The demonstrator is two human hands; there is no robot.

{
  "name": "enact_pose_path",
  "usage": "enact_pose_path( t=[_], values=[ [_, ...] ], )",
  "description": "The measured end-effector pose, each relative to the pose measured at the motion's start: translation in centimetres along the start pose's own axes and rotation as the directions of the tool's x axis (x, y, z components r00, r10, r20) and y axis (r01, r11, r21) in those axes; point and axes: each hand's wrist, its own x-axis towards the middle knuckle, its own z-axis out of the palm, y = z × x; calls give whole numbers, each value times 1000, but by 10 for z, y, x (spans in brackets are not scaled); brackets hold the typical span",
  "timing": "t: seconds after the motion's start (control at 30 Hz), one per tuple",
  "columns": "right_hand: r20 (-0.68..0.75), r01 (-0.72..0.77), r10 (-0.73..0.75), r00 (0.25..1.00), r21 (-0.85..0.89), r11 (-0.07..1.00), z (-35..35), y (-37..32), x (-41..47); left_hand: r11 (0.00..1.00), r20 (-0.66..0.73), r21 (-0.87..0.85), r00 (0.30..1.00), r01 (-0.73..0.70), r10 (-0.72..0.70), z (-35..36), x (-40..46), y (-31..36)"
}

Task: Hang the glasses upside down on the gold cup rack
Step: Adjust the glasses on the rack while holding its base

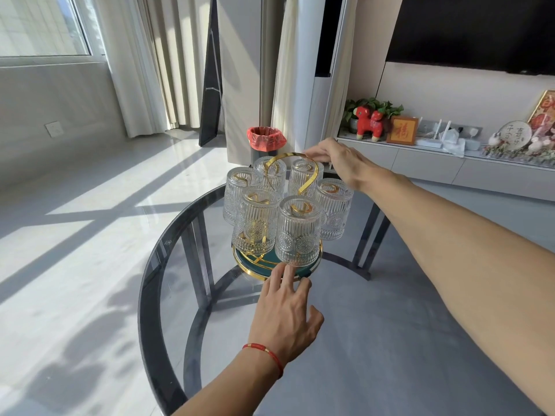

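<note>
A gold cup rack (309, 177) with a looping handle and a round green, gold-rimmed base (249, 267) stands on a round glass table (375, 340). Several ribbed clear glasses hang upside down on its arms; the nearest glass (297, 235) is at the front. My right hand (336, 159) grips the top of the gold handle from the right. My left hand (288, 310), with a red string at the wrist, is spread flat, its fingertips at the base's front rim below the nearest glass.
The glass table has a dark rim (144, 295) and dark legs beneath. Behind the rack a bin with a red liner (265, 139) stands on the floor. A low white cabinet (450, 163) with ornaments runs along the right wall.
</note>
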Motion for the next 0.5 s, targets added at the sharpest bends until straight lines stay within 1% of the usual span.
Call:
enact_pose_path(
  t=[0.13,0.33,0.5],
  values=[
    [-7,-30,29,1000,-79,996,0,4,1,1000,23,4,1000,9,-9,1,-1,0],
    [-6,-24,24,1000,-100,995,-1,8,1,1000,-1,-8,1000,-5,5,-1,0,0],
    [-6,-12,12,1000,-128,992,-2,9,1,1000,37,8,999,6,-6,-1,0,1]
  ],
)
